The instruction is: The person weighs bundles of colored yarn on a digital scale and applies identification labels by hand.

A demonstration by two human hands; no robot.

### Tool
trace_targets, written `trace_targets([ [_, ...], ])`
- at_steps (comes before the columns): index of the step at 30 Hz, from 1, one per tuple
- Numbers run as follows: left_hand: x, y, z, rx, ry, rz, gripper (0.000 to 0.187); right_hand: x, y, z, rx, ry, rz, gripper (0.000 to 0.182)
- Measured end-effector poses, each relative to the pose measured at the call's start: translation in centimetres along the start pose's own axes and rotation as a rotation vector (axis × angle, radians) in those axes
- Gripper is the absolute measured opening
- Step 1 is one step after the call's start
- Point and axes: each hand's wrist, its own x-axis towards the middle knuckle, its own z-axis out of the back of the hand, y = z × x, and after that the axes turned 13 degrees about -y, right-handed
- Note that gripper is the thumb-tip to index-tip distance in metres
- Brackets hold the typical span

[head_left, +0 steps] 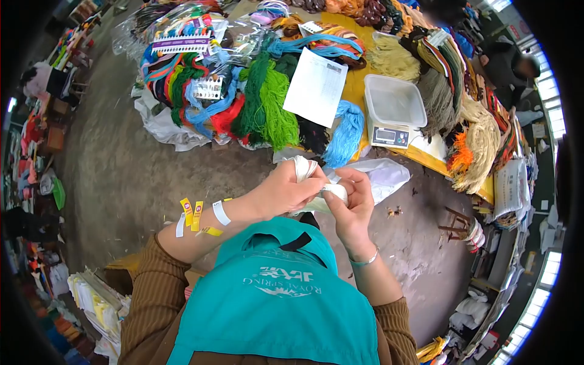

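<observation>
My left hand [286, 190] is closed around a white thread skein [304, 167], part of which loops up above the fingers. Opposite it, my right hand [351, 210] pinches the same bundle, with thumb and fingertips at a small white paper label [328, 188]. The fingers hide much of the skein, and its pale lower end hangs beneath them. Several yellow and white sticker strips [198, 216] cling to my left forearm. Just beyond the hands lies a white plastic bag [383, 176].
A yellow-topped table [417, 159] ahead carries coloured thread bundles, including bright green thread [277, 106] and light blue thread [344, 135]. A paper sheet [316, 85] lies on them beside a digital scale [389, 135] bearing a clear tub [395, 100]. A wooden stool [453, 224] stands at right.
</observation>
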Motion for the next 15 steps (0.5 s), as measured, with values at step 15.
trace_targets([
  [15, 5.2, 2.3, -3.6, 0.068, 0.106, 0.22, 0.011, 0.7, -0.9, 7.2, -0.182, 0.037, -0.144, 0.044],
])
